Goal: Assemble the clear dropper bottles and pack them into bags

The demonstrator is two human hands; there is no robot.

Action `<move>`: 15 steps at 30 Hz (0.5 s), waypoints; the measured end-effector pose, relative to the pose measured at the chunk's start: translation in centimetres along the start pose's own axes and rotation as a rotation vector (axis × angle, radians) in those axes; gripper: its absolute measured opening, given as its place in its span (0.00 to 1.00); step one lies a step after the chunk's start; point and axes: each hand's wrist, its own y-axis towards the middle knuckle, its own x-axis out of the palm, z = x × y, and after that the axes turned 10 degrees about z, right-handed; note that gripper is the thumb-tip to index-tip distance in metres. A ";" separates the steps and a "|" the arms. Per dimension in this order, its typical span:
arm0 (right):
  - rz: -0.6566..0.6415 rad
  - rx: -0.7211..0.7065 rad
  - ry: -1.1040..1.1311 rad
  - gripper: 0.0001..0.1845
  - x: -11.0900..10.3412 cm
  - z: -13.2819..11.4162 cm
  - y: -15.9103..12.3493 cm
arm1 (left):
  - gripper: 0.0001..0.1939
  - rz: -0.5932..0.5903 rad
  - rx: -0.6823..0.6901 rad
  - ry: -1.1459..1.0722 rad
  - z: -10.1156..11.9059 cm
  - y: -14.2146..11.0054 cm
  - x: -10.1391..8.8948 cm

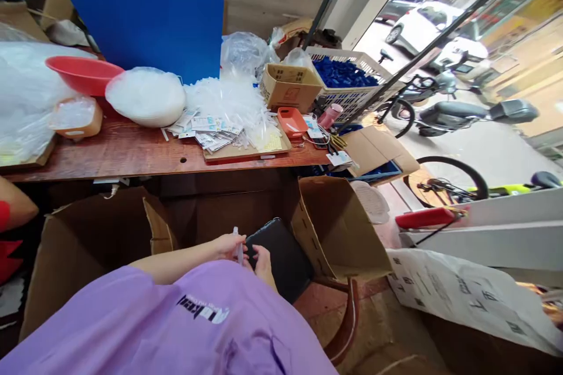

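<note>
Slim clear piece [238,246] held in front of the table [145,151]

The left hand [229,245] pinches the piece near-upright; the right hand [263,262] sits partly open just beside, perhaps touching its lower end, left of an open cardboard box [352,246].

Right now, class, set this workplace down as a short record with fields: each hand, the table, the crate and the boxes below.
Left hand: holds a small translucent piece
Right hand: close beside the piece, contact unclear
Table: red bowl, heap of clear plastic, orange tray
White crate: blue pieces
Below table: open cardboard boxes, left and right
</note>
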 end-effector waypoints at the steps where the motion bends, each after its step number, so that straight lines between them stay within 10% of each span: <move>1: -0.024 0.060 0.070 0.24 0.4 0.3 0.2 | 0.18 0.022 0.043 -0.027 -0.2 0.1 0.4; 9: -0.228 0.294 0.466 0.25 2.3 1.6 4.2 | 0.16 0.077 0.347 0.053 0.3 -0.5 2.5; 15: -0.257 0.374 0.664 0.25 3.9 0.3 10.2 | 0.16 0.058 0.459 0.276 6.5 0.9 -0.7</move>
